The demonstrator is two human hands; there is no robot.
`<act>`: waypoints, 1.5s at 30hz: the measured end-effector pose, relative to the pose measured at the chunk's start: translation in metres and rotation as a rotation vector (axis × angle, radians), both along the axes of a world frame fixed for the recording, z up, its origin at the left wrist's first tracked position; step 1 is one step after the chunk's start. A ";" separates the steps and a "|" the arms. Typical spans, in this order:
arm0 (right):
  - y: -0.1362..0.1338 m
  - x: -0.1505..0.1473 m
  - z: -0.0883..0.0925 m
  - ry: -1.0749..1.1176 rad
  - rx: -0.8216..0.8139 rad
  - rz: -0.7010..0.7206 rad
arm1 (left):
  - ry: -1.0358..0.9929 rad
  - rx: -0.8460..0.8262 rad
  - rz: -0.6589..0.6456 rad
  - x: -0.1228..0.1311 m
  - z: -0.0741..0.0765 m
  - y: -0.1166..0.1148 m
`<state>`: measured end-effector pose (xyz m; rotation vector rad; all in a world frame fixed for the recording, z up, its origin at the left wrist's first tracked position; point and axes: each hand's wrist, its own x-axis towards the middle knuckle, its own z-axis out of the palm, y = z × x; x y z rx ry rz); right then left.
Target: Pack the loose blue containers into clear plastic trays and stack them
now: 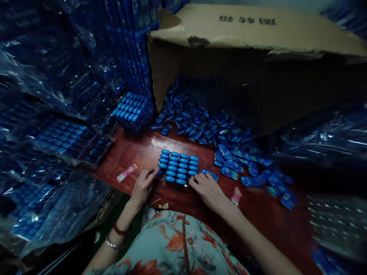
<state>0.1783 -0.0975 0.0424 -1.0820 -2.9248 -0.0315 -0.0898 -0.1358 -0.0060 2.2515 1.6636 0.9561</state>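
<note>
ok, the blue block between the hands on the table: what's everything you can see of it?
The block of blue ovals is a tight grid of glossy, plastic-looking rounded ends in straight rows. It lies flat on the reddish wooden table, apart from the loose pile of blue packets behind. The left hand touches its near left corner, the right hand its near right corner.
</note>
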 end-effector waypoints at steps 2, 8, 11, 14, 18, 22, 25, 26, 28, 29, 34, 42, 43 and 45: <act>-0.003 -0.007 0.004 -0.015 -0.021 -0.017 | 0.103 0.017 -0.100 -0.003 0.003 0.009; -0.010 -0.019 0.003 -0.021 -0.038 -0.114 | 0.294 -0.013 -0.359 -0.007 0.029 0.030; -0.013 -0.014 -0.004 0.007 -0.028 -0.174 | 0.341 -0.062 -0.443 -0.005 0.038 0.038; -0.019 -0.005 -0.016 0.070 -0.009 -0.238 | 0.399 -0.110 -0.487 0.000 0.039 0.040; -0.030 0.005 -0.029 0.213 -0.005 -0.305 | 0.364 -0.063 -0.426 0.001 0.029 0.031; -0.027 0.019 -0.037 0.447 0.027 -0.408 | 0.218 0.094 -0.345 -0.007 0.015 0.022; -0.009 0.035 -0.040 0.431 0.051 -0.550 | 0.032 0.108 -0.119 -0.013 0.008 0.044; -0.001 0.039 -0.041 0.378 0.043 -0.575 | -0.036 0.083 -0.036 -0.015 0.007 0.059; 0.013 0.047 -0.043 0.250 -0.005 -0.573 | -0.130 0.000 0.057 -0.015 0.006 0.097; 0.018 0.049 -0.044 0.195 -0.041 -0.558 | -0.132 -0.047 0.057 -0.014 0.006 0.117; 0.017 0.049 -0.048 0.113 -0.191 -0.519 | 0.155 -0.172 0.094 0.010 -0.002 0.195; -0.025 0.052 -0.038 0.445 -0.466 -0.657 | 0.183 -0.219 0.049 0.005 -0.018 0.186; -0.030 0.054 -0.038 0.551 -0.495 -0.693 | 0.159 -0.220 0.046 -0.002 -0.019 0.173; -0.039 0.054 -0.042 0.770 -0.593 -0.797 | 0.052 -0.208 0.057 -0.018 -0.020 0.140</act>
